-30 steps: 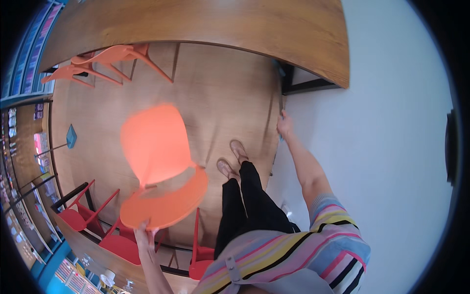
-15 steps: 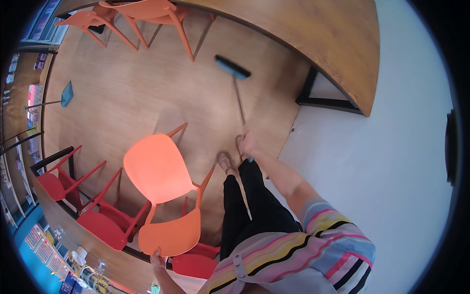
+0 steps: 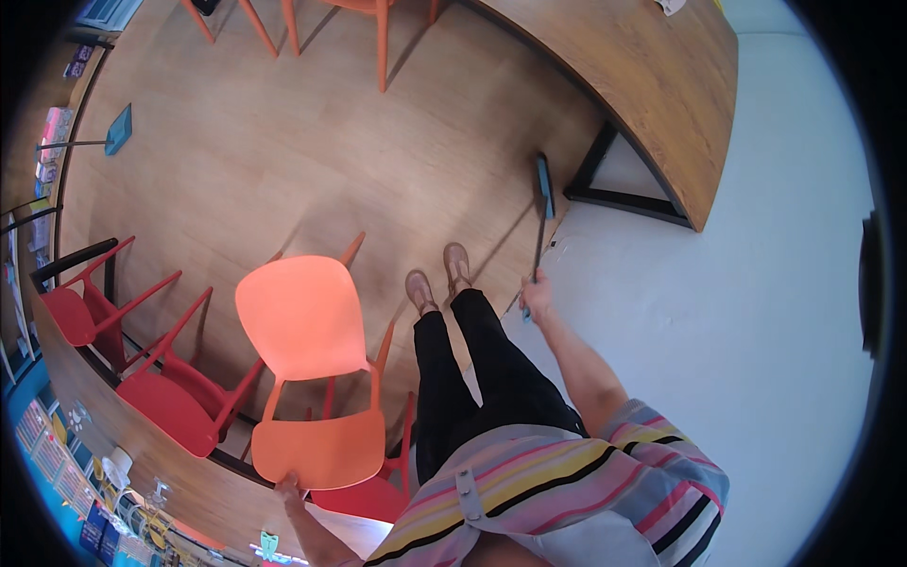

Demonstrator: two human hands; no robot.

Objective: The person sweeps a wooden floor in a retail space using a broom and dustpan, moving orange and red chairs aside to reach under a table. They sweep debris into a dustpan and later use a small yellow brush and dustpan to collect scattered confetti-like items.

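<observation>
Partly cut off at the far left, a blue dustpan (image 3: 118,129) lies on the wooden floor (image 3: 283,161), and two red chairs (image 3: 142,369) stand tucked against a curved bench (image 3: 179,482) whose lower edge runs out of view. Just right of them, the left hand (image 3: 288,489) grips the front edge of an orange chair (image 3: 307,378); its fingers are mostly hidden under the seat. The chair stands close beside the person's black trousers and brown shoes (image 3: 436,279). Further right, the right hand (image 3: 535,298) is clenched around the thin handle of a broom (image 3: 542,203), whose blue head rests on the floor beside the black leg frame of a second bench (image 3: 652,76).
</observation>
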